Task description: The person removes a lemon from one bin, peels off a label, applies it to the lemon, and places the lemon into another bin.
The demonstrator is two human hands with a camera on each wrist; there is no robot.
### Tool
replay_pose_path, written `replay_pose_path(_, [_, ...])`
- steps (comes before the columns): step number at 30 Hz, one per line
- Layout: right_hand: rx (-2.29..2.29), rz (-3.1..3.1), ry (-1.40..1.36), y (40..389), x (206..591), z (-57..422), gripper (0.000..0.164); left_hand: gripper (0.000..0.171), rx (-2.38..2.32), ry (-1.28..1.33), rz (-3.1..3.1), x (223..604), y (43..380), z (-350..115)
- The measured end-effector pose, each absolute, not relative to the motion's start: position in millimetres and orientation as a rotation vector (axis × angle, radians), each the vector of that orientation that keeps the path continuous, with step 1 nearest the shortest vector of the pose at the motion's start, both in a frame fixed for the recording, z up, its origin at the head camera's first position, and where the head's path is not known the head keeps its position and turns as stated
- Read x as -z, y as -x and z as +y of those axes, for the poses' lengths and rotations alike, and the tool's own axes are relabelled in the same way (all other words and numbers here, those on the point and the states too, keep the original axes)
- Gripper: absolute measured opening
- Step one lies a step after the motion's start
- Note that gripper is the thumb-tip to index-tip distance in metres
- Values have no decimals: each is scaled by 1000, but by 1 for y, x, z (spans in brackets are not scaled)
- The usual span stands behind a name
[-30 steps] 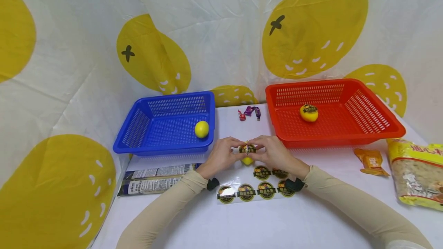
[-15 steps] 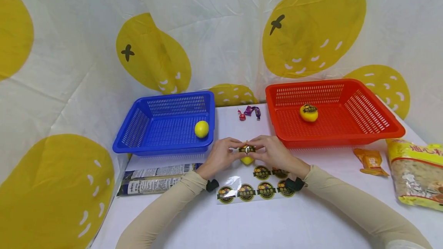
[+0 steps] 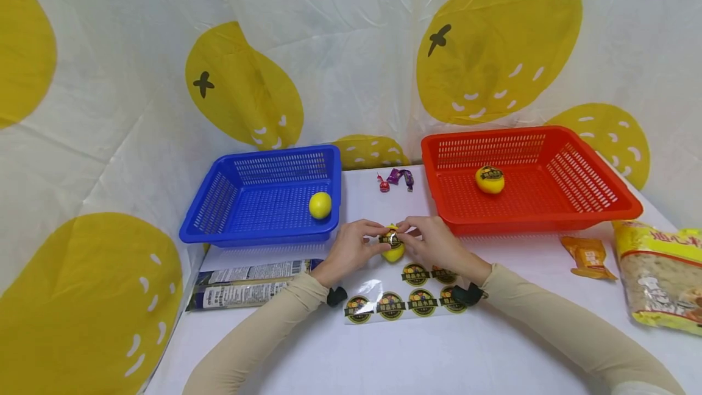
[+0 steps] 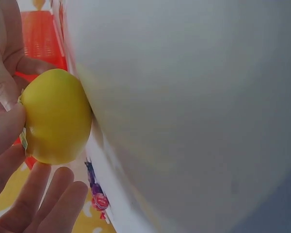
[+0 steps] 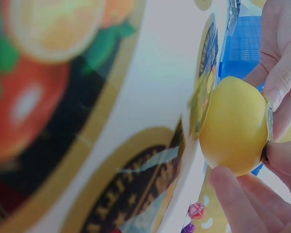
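Observation:
A yellow lemon (image 3: pixel 392 255) rests on the white table between both hands, with a round black-and-gold sticker (image 3: pixel 390 239) on its upper side. My left hand (image 3: pixel 353 247) holds it from the left, thumb at the sticker's edge and fingers along the lemon's side. From the right, my right hand (image 3: pixel 437 244) grips the same lemon, its thumb on the sticker's border and a finger against the peel. Both wrist views show the lemon's bare side, the sticker mostly turned away. Just in front lies a clear sticker sheet (image 3: pixel 375 286) with several stickers, partly under the right wrist.
A blue basket (image 3: pixel 258 238) at back left holds a plain lemon (image 3: pixel 320 205). The red basket (image 3: pixel 526 221) at back right holds a stickered lemon (image 3: pixel 490 181). Around them lie small candies (image 3: pixel 408 180), noodle packs (image 3: pixel 247 285), an orange packet (image 3: pixel 589 258) and a yellow bag (image 3: pixel 658 279).
The right hand's fingertips have shifted slightly outward along the sticker. More of the sticker and the lemon's top now shows between the hands. Baskets and packets stay put.

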State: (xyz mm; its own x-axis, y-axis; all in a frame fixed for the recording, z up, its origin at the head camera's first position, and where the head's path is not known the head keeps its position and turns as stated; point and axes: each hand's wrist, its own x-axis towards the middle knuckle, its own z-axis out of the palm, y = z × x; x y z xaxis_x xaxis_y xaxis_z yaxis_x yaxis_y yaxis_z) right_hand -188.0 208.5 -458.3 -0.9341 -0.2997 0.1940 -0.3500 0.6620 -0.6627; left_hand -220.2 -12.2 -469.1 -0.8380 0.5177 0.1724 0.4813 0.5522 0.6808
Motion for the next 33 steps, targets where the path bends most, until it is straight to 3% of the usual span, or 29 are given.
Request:
replay_pose_path(20, [-1094, -2770, -551, 186, 458, 208, 7, 39, -1172, -892, 2726, 471, 221, -13])
replay_pose_path(33, [-1104, -2785, -573, 181, 458, 210, 31, 40, -1181, -904, 2718, 472, 221, -12])
